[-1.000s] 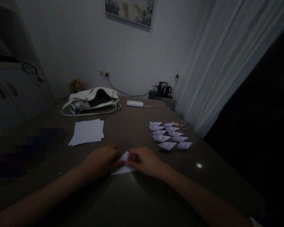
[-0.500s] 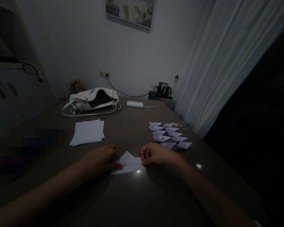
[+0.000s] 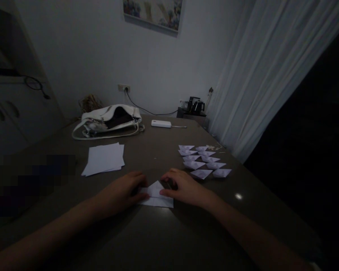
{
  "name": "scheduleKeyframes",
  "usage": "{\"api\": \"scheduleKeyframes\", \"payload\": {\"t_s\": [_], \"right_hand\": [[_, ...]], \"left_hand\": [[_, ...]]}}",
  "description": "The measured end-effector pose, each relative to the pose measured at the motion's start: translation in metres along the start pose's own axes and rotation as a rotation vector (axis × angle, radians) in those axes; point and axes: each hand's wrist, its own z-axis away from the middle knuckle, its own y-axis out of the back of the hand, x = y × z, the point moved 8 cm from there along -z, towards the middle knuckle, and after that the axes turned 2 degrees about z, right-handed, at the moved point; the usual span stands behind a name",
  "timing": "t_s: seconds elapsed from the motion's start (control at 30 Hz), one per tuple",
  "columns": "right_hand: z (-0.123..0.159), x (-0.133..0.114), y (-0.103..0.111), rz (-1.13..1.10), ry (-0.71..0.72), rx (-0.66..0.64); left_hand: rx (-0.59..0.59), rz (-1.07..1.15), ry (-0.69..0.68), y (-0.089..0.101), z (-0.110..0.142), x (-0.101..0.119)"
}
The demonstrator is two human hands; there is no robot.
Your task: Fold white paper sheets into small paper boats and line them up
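A partly folded sheet of white paper [image 3: 157,201] lies on the dark table in front of me, its pointed top facing away and a flat strip along the near edge. My left hand [image 3: 127,190] grips its left side, thumb on top and curled fingers behind. On the right, my right hand [image 3: 183,186] pinches the paper near the base of the point, thumb on the fold and fingers bent behind. Both hands partly cover the sheet. Just beyond my right hand stand several folded paper boats [image 3: 202,174] in two columns.
A stack of white paper sheets [image 3: 104,160] lies at the left. Farther back are a white handbag [image 3: 110,116] and a white power bank [image 3: 161,124] with a short cable. Black kettles [image 3: 196,106] stand beyond the table's far end, near a white curtain [image 3: 237,82].
My right hand has moved left along the paper, from its right end toward the point. The paper has shifted slightly right and turned a little. My left hand keeps its grip.
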Motion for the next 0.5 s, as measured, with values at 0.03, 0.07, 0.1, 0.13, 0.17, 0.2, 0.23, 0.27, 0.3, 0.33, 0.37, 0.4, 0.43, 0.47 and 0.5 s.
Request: {"api": "scheduleKeyframes", "payload": {"t_s": [0.03, 0.07, 0.1, 0.13, 0.17, 0.2, 0.23, 0.27, 0.3, 0.33, 0.37, 0.4, 0.43, 0.47, 0.5], "right_hand": [[0.001, -0.002, -0.001, 0.026, 0.007, -0.001], [0.001, -0.002, -0.002, 0.037, 0.009, 0.003], [0.002, -0.002, -0.002, 0.036, 0.009, 0.011], [0.001, -0.001, -0.002, 0.024, 0.009, 0.020], [0.000, 0.000, -0.002, -0.002, 0.004, 0.029], [-0.001, 0.003, -0.002, -0.045, -0.010, 0.037], [-0.002, 0.006, -0.002, -0.105, -0.033, 0.044], [-0.004, 0.010, -0.003, -0.174, -0.063, 0.051], [-0.005, 0.014, -0.004, -0.242, -0.094, 0.058], [-0.006, 0.017, -0.006, -0.303, -0.118, 0.066], [-0.008, 0.020, -0.007, -0.350, -0.133, 0.075], [-0.008, 0.021, -0.009, -0.383, -0.139, 0.083], [-0.009, 0.022, -0.010, -0.404, -0.139, 0.089], [-0.009, 0.022, -0.011, -0.419, -0.133, 0.098], [-0.009, 0.022, -0.011, -0.430, -0.126, 0.112]], "left_hand": [[0.012, 0.010, -0.018, 0.000, 0.000, 0.002], [0.020, 0.023, -0.033, 0.001, -0.001, 0.004], [0.028, 0.039, -0.042, 0.001, -0.001, 0.005], [0.037, 0.060, -0.044, 0.002, -0.002, 0.006], [0.048, 0.086, -0.040, 0.002, -0.002, 0.006], [0.063, 0.114, -0.031, 0.003, -0.002, 0.005], [0.081, 0.144, -0.021, 0.004, -0.002, 0.004], [0.104, 0.176, -0.014, 0.005, -0.003, 0.002], [0.126, 0.213, -0.011, 0.006, -0.003, 0.000], [0.152, 0.257, -0.012, 0.007, -0.004, -0.001], [0.178, 0.303, -0.012, 0.007, -0.004, -0.004], [0.200, 0.350, -0.010, 0.008, -0.004, -0.007], [0.214, 0.392, -0.005, 0.008, -0.005, -0.009], [0.221, 0.424, 0.002, 0.008, -0.005, -0.012], [0.218, 0.444, 0.004, 0.008, -0.006, -0.013]]}}
